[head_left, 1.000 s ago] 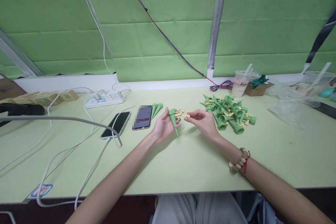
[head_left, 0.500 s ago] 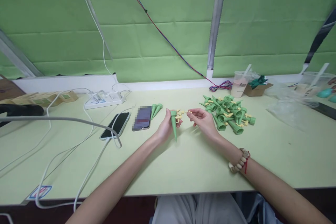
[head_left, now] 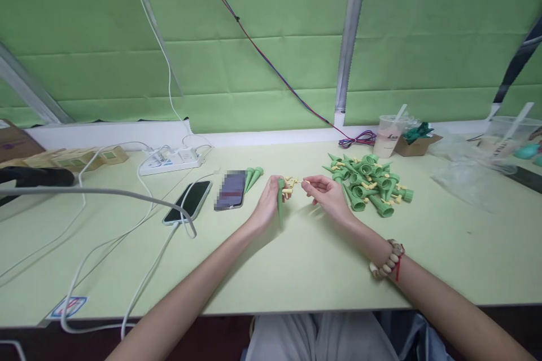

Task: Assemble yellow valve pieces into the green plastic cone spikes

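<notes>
My left hand is closed around a green cone-shaped plastic spike, its point hanging down. A cluster of small yellow plastic pieces shows at the far side of that hand, beside the spike's wide end. Just to the right, my right hand pinches a small yellow piece between thumb and fingertips, mostly hidden by them. Beyond the right hand lies a heap of green spikes mixed with more yellow pieces. Two green spikes rest together beyond my left hand.
Left of my hands lie a phone with a blurred screen and a phone with a white cable. A power strip stands behind them. A drink cup, a small cardboard box and clear plastic bags are at the back right.
My left hand has turned slightly, bringing the spike more upright and partly behind the thumb. My right hand stays in nearly the same place, still pinching.
</notes>
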`<state>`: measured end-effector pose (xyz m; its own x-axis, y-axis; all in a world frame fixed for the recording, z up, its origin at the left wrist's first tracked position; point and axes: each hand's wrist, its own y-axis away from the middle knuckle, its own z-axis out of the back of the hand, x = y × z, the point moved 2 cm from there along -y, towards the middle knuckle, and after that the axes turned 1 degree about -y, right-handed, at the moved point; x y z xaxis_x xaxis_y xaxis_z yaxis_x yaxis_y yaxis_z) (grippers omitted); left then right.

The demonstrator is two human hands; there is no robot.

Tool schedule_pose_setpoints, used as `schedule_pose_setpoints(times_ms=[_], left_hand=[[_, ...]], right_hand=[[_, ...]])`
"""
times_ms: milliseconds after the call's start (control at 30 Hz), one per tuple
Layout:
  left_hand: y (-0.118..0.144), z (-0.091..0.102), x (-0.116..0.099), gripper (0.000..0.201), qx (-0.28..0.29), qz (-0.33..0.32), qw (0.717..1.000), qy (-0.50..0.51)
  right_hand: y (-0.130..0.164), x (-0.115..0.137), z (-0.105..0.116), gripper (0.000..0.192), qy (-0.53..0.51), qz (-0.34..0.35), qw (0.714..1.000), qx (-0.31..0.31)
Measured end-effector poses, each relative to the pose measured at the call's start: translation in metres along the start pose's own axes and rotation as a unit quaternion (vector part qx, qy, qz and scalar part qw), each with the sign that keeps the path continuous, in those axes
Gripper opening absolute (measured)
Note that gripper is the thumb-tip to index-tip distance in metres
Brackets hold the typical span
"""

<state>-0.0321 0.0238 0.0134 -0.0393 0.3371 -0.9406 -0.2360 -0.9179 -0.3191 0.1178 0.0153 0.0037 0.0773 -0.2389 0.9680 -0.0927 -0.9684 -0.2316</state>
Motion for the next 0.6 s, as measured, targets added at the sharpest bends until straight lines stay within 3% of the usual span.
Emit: schedule_pose_setpoints(times_ms=[333, 600], left_hand=[[-0.0033, 0.0046, -0.0016, 0.044, -0.062, 0.029, 0.998, 0.012], [-0.0041, 0.0027, 0.0063, 0.044, -0.017, 0.053, 0.998, 0.004]], right_hand=[[0.0013, 0.0002, -0.0012, 0.037, 0.005, -0.006, 1.000, 0.008], [0.0026, -0.0006, -0.0030, 0.037, 0.010, 0.000, 1.000, 0.028]])
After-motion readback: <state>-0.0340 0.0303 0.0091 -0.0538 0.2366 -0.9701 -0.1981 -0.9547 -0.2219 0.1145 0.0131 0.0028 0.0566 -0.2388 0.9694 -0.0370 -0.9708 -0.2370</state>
